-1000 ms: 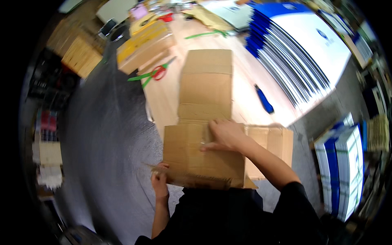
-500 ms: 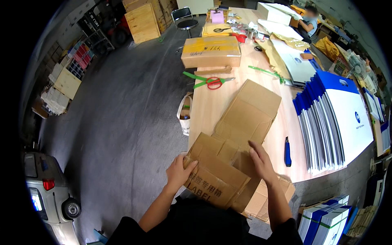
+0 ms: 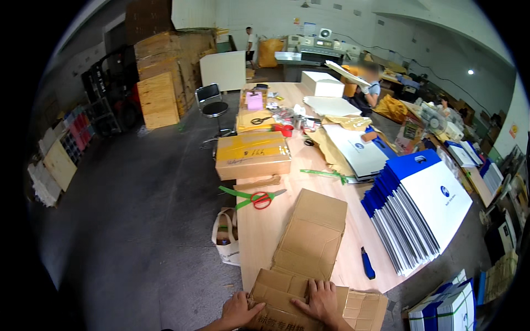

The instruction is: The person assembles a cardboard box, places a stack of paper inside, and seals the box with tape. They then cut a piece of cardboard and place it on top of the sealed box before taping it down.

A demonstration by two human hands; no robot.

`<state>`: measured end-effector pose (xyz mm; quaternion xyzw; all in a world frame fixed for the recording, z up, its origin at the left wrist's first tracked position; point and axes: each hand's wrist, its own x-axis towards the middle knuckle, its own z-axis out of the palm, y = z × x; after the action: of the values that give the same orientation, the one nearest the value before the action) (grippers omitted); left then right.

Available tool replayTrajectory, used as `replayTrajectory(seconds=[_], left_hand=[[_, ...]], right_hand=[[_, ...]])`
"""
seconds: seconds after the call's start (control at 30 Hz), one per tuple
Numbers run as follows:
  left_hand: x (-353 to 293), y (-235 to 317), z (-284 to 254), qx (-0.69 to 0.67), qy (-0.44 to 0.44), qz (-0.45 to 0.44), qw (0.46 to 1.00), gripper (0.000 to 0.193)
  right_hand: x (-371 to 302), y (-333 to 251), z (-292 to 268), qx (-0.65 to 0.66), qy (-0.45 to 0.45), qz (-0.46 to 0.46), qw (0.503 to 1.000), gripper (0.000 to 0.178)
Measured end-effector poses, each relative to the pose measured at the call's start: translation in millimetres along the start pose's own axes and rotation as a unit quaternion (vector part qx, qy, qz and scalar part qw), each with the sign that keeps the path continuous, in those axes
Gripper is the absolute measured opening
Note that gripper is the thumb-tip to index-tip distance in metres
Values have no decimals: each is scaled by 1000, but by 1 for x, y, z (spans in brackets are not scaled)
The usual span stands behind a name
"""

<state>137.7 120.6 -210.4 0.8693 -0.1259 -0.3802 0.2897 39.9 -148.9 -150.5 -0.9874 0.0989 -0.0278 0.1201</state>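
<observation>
A flattened brown cardboard box [image 3: 279, 289] with dark printing lies at the near end of the table, partly cut off by the lower edge. My left hand [image 3: 238, 310] grips its left edge, thumb on top and fingers along the side. My right hand [image 3: 320, 302] rests on the cardboard with fingers stretched forward and thumb out to the side. Beyond them, a wide cardboard flap [image 3: 310, 234] lies spread on the wooden table [image 3: 254, 243]. A further creased piece of cardboard [image 3: 365, 310] shows to the right of my right hand.
A blue utility knife [image 3: 367, 263] lies right of the flap. Red-handled scissors [image 3: 261, 199] and green strapping [image 3: 232, 192] are farther left, before a taped carton [image 3: 253, 154]. White-and-blue bags [image 3: 419, 204] stand stacked at right. A person [image 3: 367, 91] sits across the table.
The view has tilted up, so the table and box appear lower. My right hand has gone from the box's right side to lying on its top. My left hand keeps the left edge.
</observation>
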Motion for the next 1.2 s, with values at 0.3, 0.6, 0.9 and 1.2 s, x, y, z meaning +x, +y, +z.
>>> replayTrajectory(seconds=[0.3, 0.6, 0.9, 1.2], left_hand=[[67, 112, 30, 281, 125, 434, 847, 95], [60, 137, 9, 409, 65, 424, 805, 93], [276, 223, -46, 188, 42, 201, 960, 62], [390, 232, -81, -451, -165, 75, 874, 44]], right_hand=[[-14, 20, 35, 54, 36, 8, 998, 60], [22, 188, 46, 62, 248, 323, 911, 58], [24, 262, 119, 109, 149, 388, 903, 44], [-49, 212, 29, 780, 252, 371, 436, 30]])
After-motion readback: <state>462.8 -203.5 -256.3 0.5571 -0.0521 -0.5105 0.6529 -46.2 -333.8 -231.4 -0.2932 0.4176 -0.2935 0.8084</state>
